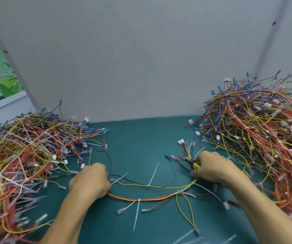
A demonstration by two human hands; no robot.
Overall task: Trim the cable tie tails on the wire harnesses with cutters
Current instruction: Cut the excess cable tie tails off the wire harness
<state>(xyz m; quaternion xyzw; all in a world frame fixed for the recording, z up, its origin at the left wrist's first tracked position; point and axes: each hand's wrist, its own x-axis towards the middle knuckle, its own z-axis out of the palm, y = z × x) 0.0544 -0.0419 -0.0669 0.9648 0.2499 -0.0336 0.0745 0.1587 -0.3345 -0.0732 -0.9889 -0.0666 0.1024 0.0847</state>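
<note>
Holding one wire harness (147,199) slack across the green bench (141,138), between the left pile (27,152) and the right pile (265,129). Gripping its left end with the left hand (90,180), fingers curled round the wires; clasping the yellow-handled cutters (188,160) in the right hand (212,169), nose pointing left, away from any tie. Seemingly just starting this harness, with white tie tails (153,173) uncut. Next, probably: bring the cutters to the nearest tail, seat flush against the tie head, clear of wires, squeeze.

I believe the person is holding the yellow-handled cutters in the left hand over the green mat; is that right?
Not quite: the head view shows the yellow-handled cutters in the right hand, over the green mat; the left hand grips the wire harness.
</note>
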